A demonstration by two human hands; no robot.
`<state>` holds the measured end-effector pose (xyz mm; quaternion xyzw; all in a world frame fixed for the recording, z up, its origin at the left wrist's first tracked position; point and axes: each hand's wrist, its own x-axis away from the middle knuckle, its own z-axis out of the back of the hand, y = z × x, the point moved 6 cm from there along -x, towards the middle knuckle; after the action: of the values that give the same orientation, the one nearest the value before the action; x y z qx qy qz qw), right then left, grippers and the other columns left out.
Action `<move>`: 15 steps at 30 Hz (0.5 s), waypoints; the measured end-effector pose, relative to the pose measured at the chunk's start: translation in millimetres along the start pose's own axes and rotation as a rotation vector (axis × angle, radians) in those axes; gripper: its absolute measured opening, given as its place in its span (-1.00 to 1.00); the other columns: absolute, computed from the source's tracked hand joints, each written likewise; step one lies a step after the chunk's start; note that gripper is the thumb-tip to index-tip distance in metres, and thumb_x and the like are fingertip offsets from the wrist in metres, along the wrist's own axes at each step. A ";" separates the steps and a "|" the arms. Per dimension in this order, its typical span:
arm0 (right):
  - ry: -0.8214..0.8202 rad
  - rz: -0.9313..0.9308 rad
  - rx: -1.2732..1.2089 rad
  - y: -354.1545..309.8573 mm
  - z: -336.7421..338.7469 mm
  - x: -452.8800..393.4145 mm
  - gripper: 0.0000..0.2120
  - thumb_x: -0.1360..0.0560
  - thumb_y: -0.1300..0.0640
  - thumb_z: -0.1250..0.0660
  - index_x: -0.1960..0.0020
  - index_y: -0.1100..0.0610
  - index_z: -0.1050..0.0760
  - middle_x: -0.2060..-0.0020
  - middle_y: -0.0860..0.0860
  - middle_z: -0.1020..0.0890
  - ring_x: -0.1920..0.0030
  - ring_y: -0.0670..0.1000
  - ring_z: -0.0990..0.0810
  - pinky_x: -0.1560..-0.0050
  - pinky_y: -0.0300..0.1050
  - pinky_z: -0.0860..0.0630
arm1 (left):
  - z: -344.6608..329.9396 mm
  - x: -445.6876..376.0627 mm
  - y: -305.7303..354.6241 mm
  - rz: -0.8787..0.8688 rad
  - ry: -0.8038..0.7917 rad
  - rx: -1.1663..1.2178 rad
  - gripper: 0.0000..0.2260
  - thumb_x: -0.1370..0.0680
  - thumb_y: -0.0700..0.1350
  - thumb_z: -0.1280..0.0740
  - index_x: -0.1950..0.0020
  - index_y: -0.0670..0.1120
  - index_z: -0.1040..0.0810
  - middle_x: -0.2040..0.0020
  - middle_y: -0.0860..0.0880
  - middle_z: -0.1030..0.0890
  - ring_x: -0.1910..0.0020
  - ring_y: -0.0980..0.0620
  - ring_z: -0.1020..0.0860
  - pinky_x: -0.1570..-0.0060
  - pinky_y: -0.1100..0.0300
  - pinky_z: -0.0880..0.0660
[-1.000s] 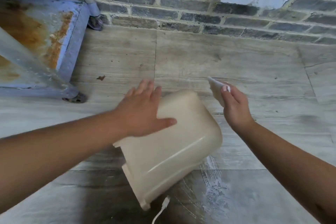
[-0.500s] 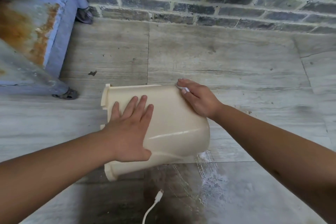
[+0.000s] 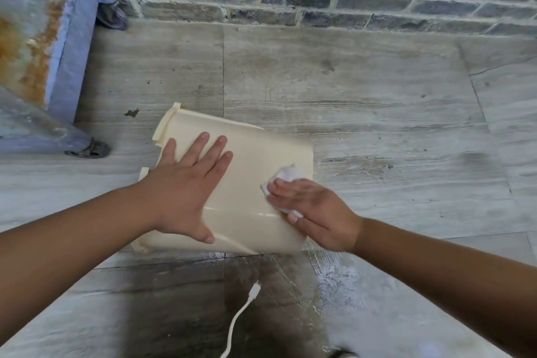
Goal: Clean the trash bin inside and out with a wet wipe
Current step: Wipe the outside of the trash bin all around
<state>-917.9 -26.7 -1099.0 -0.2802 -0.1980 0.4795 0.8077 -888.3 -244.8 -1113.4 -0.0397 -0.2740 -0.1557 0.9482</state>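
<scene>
A cream plastic trash bin [image 3: 255, 154] lies on its side on the grey tiled floor, its rim toward the left and its closed bottom toward the right. My left hand [image 3: 186, 186] rests flat on the bin's upper side, fingers spread, holding nothing. My right hand [image 3: 313, 212] presses a crumpled white wet wipe [image 3: 283, 180] against the bin's upper side near its bottom end. Most of the wipe is hidden under my fingers. The bin's inside is out of sight.
A grey brick wall [image 3: 319, 0] runs along the back. A rusty blue metal frame [image 3: 43, 61] with a foot [image 3: 87, 150] stands at the left. A white cable with a plug [image 3: 247, 308] lies on the floor below the bin, beside a whitish wet smear [image 3: 334, 276].
My right hand slid the wipe from the bin's far edge down toward its near right side. The left hand shifted slightly up along the bin, which turned a little more flat.
</scene>
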 end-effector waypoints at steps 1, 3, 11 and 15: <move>-0.009 0.019 -0.008 -5.7 -5.1 7.0 -0.62 -0.59 0.18 -0.17 -0.38 0.22 -0.43 -0.40 0.11 -0.43 -0.46 0.06 -0.32 -0.43 0.14 -0.27 | -0.9 1.0 0.1 -0.013 0.014 -0.026 0.27 -0.08 0.58 -0.14 -0.45 -0.05 0.48 -0.45 -0.08 0.55 -0.42 -0.14 0.51 -0.36 -0.36 0.19; -0.015 0.046 -0.039 -14.7 -13.1 17.1 -0.62 -0.60 0.15 -0.14 -0.37 0.22 -0.44 -0.39 0.10 -0.45 -0.45 0.05 -0.33 -0.42 0.14 -0.29 | -2.7 2.7 0.1 -0.024 0.039 -0.064 0.26 -0.08 0.58 -0.13 -0.45 -0.06 0.47 -0.46 -0.10 0.52 -0.42 -0.15 0.50 -0.35 -0.38 0.15; -0.034 0.022 -0.362 -44.1 -24.5 28.2 -0.77 -0.55 0.30 -0.24 -0.14 0.31 -0.59 -0.16 0.19 -0.64 -0.27 0.12 -0.55 -0.28 0.18 -0.44 | -6.1 10.8 5.2 -0.020 0.108 -0.141 0.26 -0.10 0.59 -0.07 -0.46 -0.11 0.45 -0.49 -0.16 0.46 -0.45 -0.21 0.45 -0.31 -0.40 0.11; 0.089 -0.399 -1.052 -36.4 -12.8 15.8 -0.74 -0.52 0.12 -0.24 0.06 0.26 -0.64 0.13 0.29 -0.68 0.07 0.21 -0.65 -0.02 0.05 -0.55 | -7.0 14.3 6.8 -0.022 0.142 -0.146 0.26 -0.11 0.58 -0.09 -0.40 -0.12 0.54 -0.49 -0.16 0.46 -0.45 -0.20 0.45 -0.31 -0.40 0.12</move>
<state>-878.9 -30.0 -1084.5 -0.6222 -0.4254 0.1420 0.6416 -871.1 -243.4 -1111.6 -0.0947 -0.1943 -0.1883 0.9580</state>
